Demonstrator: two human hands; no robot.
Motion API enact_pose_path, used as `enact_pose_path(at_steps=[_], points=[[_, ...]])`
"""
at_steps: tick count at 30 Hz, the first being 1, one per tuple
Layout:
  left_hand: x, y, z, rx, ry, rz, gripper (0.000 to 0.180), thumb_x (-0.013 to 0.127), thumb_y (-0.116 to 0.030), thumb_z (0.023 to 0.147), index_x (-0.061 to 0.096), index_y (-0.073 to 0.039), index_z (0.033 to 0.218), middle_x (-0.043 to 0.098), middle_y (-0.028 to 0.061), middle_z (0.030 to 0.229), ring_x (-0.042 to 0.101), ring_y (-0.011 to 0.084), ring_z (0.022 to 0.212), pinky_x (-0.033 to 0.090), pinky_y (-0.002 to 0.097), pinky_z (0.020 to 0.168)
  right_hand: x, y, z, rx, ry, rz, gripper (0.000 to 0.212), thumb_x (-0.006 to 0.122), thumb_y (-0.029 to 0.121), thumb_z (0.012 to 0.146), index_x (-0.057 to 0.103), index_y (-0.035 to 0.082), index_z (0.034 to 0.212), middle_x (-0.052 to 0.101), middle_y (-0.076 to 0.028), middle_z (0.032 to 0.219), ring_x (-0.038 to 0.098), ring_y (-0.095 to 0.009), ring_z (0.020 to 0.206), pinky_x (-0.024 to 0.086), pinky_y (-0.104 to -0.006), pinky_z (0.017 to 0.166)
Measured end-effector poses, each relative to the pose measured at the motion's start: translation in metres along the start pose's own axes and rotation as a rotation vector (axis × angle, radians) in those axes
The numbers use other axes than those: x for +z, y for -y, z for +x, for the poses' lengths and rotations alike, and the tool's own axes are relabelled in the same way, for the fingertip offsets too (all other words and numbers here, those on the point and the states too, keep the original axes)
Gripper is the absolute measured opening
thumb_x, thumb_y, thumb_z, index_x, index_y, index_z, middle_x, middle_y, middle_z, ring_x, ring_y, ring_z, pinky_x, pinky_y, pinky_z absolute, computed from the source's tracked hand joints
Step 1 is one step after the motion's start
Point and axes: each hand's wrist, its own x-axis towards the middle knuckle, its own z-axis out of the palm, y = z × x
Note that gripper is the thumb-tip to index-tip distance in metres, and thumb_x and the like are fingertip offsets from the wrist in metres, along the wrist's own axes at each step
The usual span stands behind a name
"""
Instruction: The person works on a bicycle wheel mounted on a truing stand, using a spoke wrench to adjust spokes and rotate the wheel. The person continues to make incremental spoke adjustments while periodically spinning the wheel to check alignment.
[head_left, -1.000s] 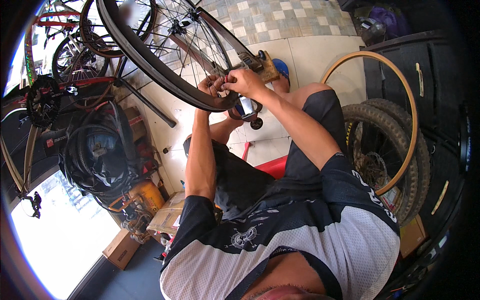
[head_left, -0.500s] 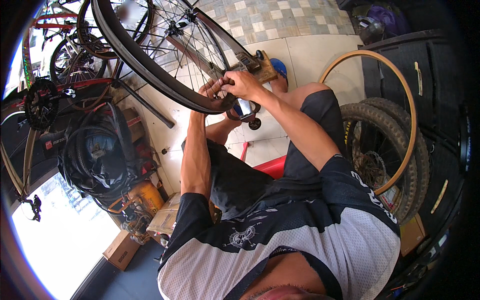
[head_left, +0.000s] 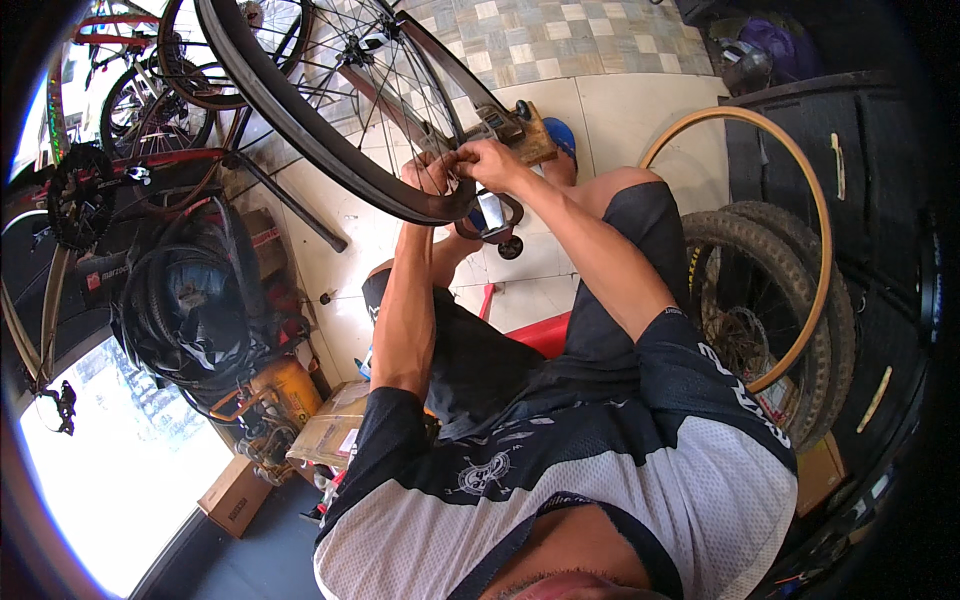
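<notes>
Head view, inspected from my remote post: I record the left hand [head_left: 428,173] and the right hand [head_left: 488,164] close together at the near end of a bicycle wheel [head_left: 300,137], just inside its black rim [head_left: 428,205]. Both show curled fingers; I cannot tell what, if anything, they pinch. The wheel extends up and leftward from the hands, its hub [head_left: 353,48] beyond them. I note a metal stand arm [head_left: 447,68] on the far side of the right hand, and a wooden block [head_left: 537,150] just to its right. Well to the hands' right, I find a tan hoop [head_left: 827,215] before knobby tyres [head_left: 740,232]. Well to their lower left stand a yellow-orange tank [head_left: 290,385] and a cardboard box [head_left: 325,430].
</notes>
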Motion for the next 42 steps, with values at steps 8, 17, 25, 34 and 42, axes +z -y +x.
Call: enact_pose_path(at_steps=[8, 17, 25, 34, 42], points=[[-0.026, -0.05, 0.011, -0.513, -0.076, -0.317, 0.04, 0.079, -0.039, 0.085, 0.07, 0.0, 0.083, 0.07, 0.0079, 0.075, 0.062, 0.0127, 0.065, 0.047, 0.034, 0.053, 0.003, -0.028, 0.009, 0.074, -0.073, 0.134, 0.021, 0.072, 0.016, 0.089, 0.071, -0.001, 0.101, 0.074, -0.01, 0.09, 0.068, -0.015, 0.085, 0.053, -0.033, 0.076], [-0.046, -0.057, 0.003, -0.459, 0.01, -0.839, 0.02, 0.078, -0.021, 0.091, 0.069, -0.003, 0.092, 0.06, -0.0034, 0.071, 0.05, 0.0057, 0.06, 0.037, 0.023, 0.054, -0.016, 0.035, -0.011, -0.013, -0.035, -0.145, 0.036, 0.075, 0.032, 0.085, 0.071, -0.004, 0.09, 0.073, -0.014, 0.081, 0.069, -0.018, 0.075, 0.053, -0.0333, 0.069], [-0.029, -0.033, 0.006, -0.42, -0.009, -0.807, 0.019, 0.076, -0.02, 0.092, 0.068, -0.003, 0.094, 0.063, -0.0025, 0.075, 0.052, 0.0052, 0.064, 0.039, 0.0224, 0.057, -0.012, 0.051, -0.022, -0.064, -0.043, -0.197, 0.036, 0.077, 0.033, 0.083, 0.07, -0.001, 0.091, 0.072, -0.015, 0.081, 0.07, -0.026, 0.073, 0.053, -0.0356, 0.068], [-0.029, -0.033, 0.009, -0.453, 0.051, -0.758, 0.023, 0.075, -0.025, 0.094, 0.068, -0.003, 0.095, 0.065, -0.0024, 0.077, 0.053, 0.0047, 0.066, 0.039, 0.0224, 0.057, -0.011, 0.046, -0.021, -0.012, -0.092, -0.178, 0.033, 0.076, 0.032, 0.081, 0.069, 0.0, 0.09, 0.072, -0.014, 0.081, 0.07, -0.03, 0.076, 0.053, -0.0398, 0.068], [-0.042, -0.022, 0.005, -0.687, 0.307, -0.786, 0.032, 0.073, -0.034, 0.095, 0.07, -0.002, 0.093, 0.067, -0.0003, 0.078, 0.058, 0.0091, 0.066, 0.044, 0.0241, 0.057, -0.007, 0.058, -0.026, -0.042, -0.097, -0.289, 0.034, 0.074, 0.036, 0.082, 0.07, 0.004, 0.09, 0.073, -0.016, 0.084, 0.071, -0.035, 0.081, 0.053, -0.0445, 0.072]])
